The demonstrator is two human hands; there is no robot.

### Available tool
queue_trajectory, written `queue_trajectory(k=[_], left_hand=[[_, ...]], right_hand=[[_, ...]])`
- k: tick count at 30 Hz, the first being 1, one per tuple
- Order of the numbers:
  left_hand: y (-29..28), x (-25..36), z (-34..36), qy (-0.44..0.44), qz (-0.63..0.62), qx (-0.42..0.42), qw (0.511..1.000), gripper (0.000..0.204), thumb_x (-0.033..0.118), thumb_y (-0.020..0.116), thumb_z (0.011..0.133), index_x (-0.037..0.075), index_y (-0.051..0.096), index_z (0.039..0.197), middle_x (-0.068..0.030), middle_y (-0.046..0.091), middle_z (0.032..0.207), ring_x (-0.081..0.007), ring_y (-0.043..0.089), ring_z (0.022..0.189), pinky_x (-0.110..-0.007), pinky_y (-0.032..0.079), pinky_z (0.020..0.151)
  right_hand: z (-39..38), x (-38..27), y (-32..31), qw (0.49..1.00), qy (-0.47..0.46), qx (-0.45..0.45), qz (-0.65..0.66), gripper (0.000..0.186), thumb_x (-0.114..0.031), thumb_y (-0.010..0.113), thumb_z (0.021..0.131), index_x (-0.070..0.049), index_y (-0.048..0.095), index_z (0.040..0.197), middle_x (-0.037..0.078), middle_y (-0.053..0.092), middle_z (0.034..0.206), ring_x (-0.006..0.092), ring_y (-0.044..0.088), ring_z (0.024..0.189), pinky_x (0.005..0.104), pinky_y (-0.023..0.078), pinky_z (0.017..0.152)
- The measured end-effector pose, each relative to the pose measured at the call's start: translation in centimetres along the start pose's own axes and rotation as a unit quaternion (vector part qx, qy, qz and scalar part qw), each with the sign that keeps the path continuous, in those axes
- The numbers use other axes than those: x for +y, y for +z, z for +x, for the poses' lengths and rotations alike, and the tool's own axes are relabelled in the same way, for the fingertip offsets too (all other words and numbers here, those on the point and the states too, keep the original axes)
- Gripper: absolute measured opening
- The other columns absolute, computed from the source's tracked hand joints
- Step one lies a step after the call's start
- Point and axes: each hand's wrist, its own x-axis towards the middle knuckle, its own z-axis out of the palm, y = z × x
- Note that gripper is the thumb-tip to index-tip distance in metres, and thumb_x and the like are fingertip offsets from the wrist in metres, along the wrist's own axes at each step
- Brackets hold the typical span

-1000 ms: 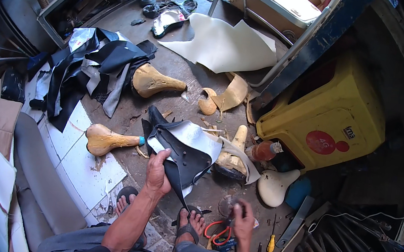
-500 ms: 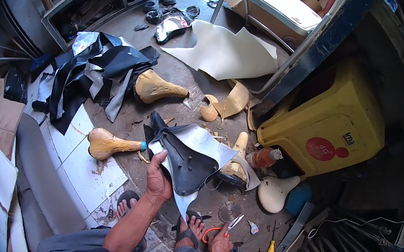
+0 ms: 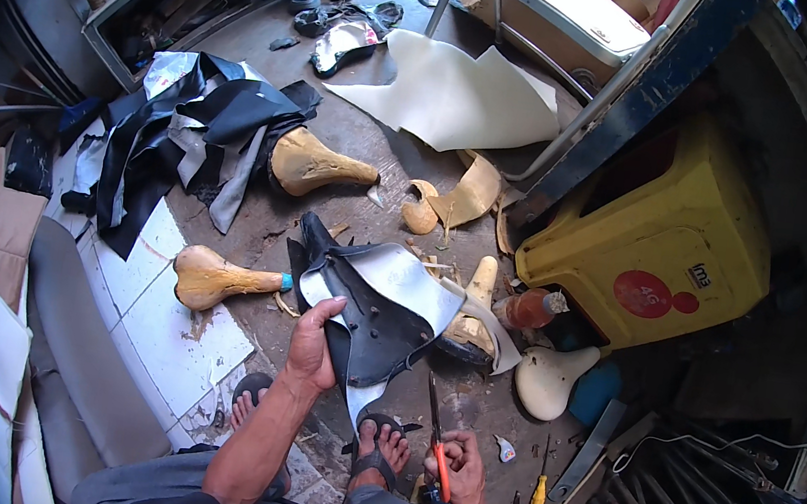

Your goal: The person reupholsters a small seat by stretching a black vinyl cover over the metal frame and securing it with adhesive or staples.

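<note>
My left hand (image 3: 312, 350) is closed on the near left edge of a black bicycle saddle shell (image 3: 378, 335), its studded underside turned up. Dark covering with a white backing (image 3: 412, 281) is folded around it, and a pale strip hangs down toward my foot. My right hand (image 3: 463, 473), low and to the right of the saddle, grips scissors (image 3: 436, 409) by their orange handles. Their blades point upward, close beside the saddle's lower right edge but seemingly apart from it. How the fingers sit in the handle loops is partly hidden.
Yellow foam saddle pads (image 3: 219, 280) lie left and behind, near black fabric scraps (image 3: 202, 132). To the right are a bottle (image 3: 529, 309), a cream saddle pad (image 3: 552, 381), a yellow-handled screwdriver (image 3: 539, 492) and a yellow plastic stool (image 3: 661, 248). A pale sheet (image 3: 453, 97) lies farther off.
My right hand has lifted slightly and turned the scissors, so the blades swing from pointing up-right to nearly upright beside the saddle. My left hand still holds the saddle, shifted slightly.
</note>
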Motion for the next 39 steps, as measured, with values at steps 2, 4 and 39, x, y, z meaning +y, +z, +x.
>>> queue_trajectory(k=[2,4,39], left_hand=[[0.3,0.4,0.1,-0.019,0.001,-0.023,1.0,0.032,0.015,0.055,0.099,-0.001,0.062,0.125,-0.0168,0.073,0.115,-0.0298,0.074,0.101,-0.046,0.059,0.096],[0.4,0.7,0.0,-0.025,0.001,-0.042,0.999,0.032,0.015,0.055,0.099,-0.001,0.062,0.126,-0.0173,0.073,0.115,-0.03,0.074,0.101,-0.045,0.059,0.096],[0.9,0.1,-1.0,-0.047,0.084,-0.023,0.995,0.039,0.008,0.066,0.092,-0.001,0.06,0.129,-0.0132,0.073,0.113,-0.0238,0.074,0.098,-0.04,0.063,0.088]], right_hand=[[1.1,-1.5,-0.4,0.992,-0.021,-0.121,0.004,0.048,-0.022,0.081,0.089,-0.001,0.053,0.121,0.008,0.068,0.092,0.0119,0.062,0.074,0.0271,0.05,0.065],[2.3,-2.3,-2.2,0.987,-0.005,-0.155,-0.049,0.053,-0.034,0.082,0.087,-0.001,0.056,0.118,0.008,0.069,0.092,0.0121,0.062,0.075,0.0277,0.05,0.066],[2.2,-0.9,-4.9,0.849,-0.052,0.08,-0.519,0.058,-0.033,0.08,0.085,-0.003,0.064,0.133,0.023,0.074,0.106,0.0385,0.074,0.098,0.0445,0.056,0.087]])
